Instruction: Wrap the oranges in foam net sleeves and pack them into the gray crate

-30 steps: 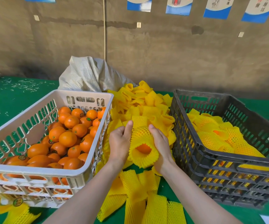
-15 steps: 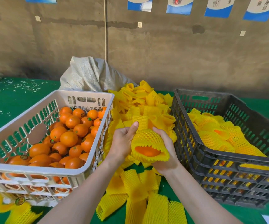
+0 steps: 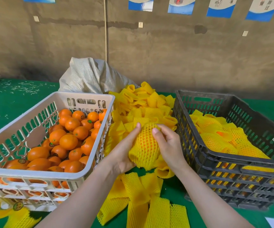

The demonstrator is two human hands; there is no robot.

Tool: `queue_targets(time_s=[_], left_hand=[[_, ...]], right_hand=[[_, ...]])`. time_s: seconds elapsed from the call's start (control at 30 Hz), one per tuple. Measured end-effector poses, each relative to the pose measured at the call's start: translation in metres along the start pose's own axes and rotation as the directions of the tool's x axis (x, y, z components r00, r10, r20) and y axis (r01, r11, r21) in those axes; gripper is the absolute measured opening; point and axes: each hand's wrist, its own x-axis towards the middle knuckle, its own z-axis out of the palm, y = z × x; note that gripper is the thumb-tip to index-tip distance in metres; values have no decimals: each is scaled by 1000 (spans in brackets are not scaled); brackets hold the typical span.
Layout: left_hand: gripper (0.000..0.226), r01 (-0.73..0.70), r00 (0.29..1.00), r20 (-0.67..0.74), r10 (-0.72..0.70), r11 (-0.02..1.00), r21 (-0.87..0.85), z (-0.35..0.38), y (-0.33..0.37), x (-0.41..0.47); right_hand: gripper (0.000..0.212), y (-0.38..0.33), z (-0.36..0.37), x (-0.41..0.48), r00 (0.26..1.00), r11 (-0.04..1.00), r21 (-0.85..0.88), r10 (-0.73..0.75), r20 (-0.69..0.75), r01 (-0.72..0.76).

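The left hand (image 3: 124,152) cups the netted orange (image 3: 145,145) from its left side and underneath, fingers curled round it, while the right hand (image 3: 169,145) grips it from the right with the thumb laid over the top. The fruit is held above the worktop (image 3: 9,99), between the two crates. The yellow foam net sleeve (image 3: 142,162) covers nearly all of it, and orange skin shows through the mesh. The fruit looks firm and fairly weighty for its size. The sleeve is soft, springy and likely to creep back off, so a hold across the widest part, pinning the net against the skin, seems safest. The gray crate (image 3: 190,129) stands just to the right and is partly filled with wrapped oranges (image 3: 215,142). Its tall near wall is the one thing the orange has to be lifted over. A white crate (image 3: 34,174) of loose oranges (image 3: 68,141) stands to the left. A sleeve pile (image 3: 146,104) lies behind and under the hands, with a woven sack (image 3: 90,76) beyond it.
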Motion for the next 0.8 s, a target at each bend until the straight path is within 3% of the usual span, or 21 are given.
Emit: queue_targets(time_s=[0.1, 0.3, 0.47, 0.67, 0.8], left_hand=[[49, -24, 997, 69, 27, 998, -51, 3, -4, 1], [47, -5, 1000, 31, 6, 999, -34, 7, -2, -8], [53, 4, 999, 42, -2, 999, -51, 3, 0, -13], [55, 26, 996, 84, -25, 1000, -6, -1, -2, -11], [62, 36, 994, 105, -35, 999, -7, -2, -4, -8]], right_hand=[[18, 8, 4, -4, 984, 980, -186, -100, -149, 71], [28, 9, 9, -8, 971, 960, -245, -175, -164, 132], [33, 1, 8, -4, 988, 982, -170, -105, -113, 85], [43, -6, 4, 6, 999, 998, 40, 44, 16, -44], [40, -8, -1, 11, 985, 987, 83, 126, 114, -135]])
